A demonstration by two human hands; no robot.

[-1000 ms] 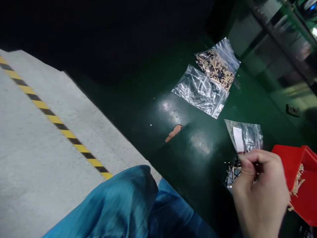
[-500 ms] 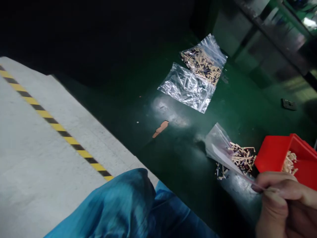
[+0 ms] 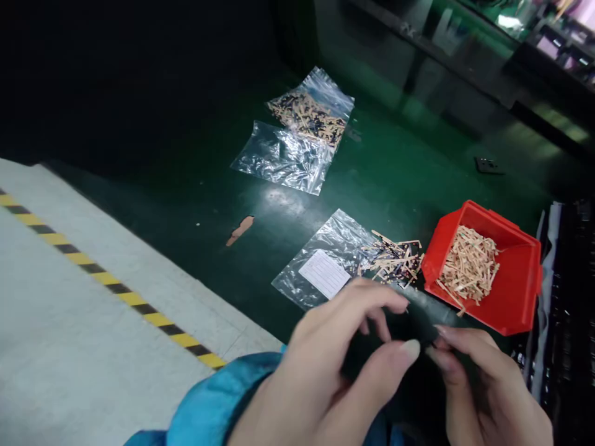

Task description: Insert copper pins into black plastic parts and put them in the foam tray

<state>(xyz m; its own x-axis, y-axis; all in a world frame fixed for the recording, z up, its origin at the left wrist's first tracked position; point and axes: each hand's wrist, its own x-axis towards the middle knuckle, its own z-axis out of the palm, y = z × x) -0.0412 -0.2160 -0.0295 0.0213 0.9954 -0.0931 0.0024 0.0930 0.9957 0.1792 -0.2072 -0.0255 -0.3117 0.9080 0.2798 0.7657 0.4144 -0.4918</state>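
Note:
My left hand [image 3: 334,359] reaches in from the bottom centre, its thumb and forefinger apart around a dark gap, with nothing clearly held. Close by on the right, my right hand [image 3: 488,378] pinches something small and dark that is too blurred to name. Beyond my hands lies a clear plastic bag [image 3: 297,279] with a white label [image 3: 324,273]. Beside that bag is a loose pile of small tan and dark strips [image 3: 395,260]. A red bin [image 3: 520,279] holds many pale strips [image 3: 469,263].
Farther back on the green surface [image 3: 400,179] lie a clear bag of tan and dark pieces [image 3: 309,118] and a flat clear bag [image 3: 286,158]. A small black part [image 3: 488,165] lies at the right. Striped tape [image 3: 118,288] crosses the pale floor at left.
My left hand has come into view beside my right hand. The labelled bag, earlier lifted at my right fingers, now lies flat. The view has shifted, showing more of the red bin.

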